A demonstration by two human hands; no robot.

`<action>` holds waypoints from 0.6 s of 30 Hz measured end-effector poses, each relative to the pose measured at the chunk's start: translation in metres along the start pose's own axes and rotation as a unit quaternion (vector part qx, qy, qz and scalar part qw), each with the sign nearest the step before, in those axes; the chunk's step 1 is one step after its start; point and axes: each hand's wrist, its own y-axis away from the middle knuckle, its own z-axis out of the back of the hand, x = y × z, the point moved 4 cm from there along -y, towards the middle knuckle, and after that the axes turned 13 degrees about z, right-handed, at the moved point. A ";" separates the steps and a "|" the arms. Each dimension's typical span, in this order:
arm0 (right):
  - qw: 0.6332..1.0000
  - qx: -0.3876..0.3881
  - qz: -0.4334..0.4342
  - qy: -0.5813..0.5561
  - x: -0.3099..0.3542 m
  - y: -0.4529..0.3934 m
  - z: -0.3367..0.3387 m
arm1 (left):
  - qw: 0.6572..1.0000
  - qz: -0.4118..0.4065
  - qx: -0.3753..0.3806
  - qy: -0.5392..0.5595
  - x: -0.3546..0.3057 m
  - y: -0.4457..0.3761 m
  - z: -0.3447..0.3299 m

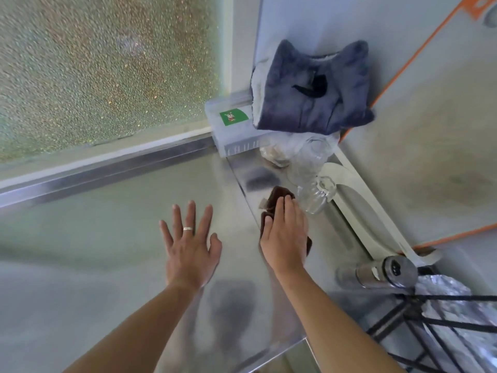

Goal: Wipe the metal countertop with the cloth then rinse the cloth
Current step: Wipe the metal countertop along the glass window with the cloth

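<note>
Your right hand (285, 232) lies flat on the dark brown cloth (278, 197), fingers straight, pressing it onto the metal countertop (107, 238) rather than gripping it. The cloth shows just past your fingertips and again under the heel of your palm. Your left hand (189, 240) is spread, fingers apart, holding nothing — whether it rests on the metal or hovers just above it is hard to say.

The risk sits just beyond your fingertips. Clear glassware (314, 189) stands close to the far edge of the cloth, touching or nearly so, and a push further that way would likely knock it over. To the outside of your pressing hand a shiny metal cylinder (376, 273) lies near the counter's edge — a wide sweep could roll it off. With only a flat palm on it, the cloth may also bunch and slip out.

Most of the cloth is hidden under your hand, so you cannot judge its size or folds. The glassware blurs together, and no sink or tap for rinsing is clearly in view.
</note>
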 end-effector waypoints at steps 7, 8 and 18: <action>0.997 -0.007 0.073 -0.019 0.025 -0.073 -0.012 | 1.000 -0.001 -0.009 -0.012 -0.002 -0.003 0.000; 0.996 -0.009 0.089 -0.023 0.030 -0.084 -0.014 | 1.000 -0.001 -0.011 -0.011 -0.003 -0.003 -0.001; 0.968 -0.075 0.188 -0.146 0.052 -0.110 -0.015 | 1.000 -0.002 -0.014 0.006 -0.003 -0.008 0.000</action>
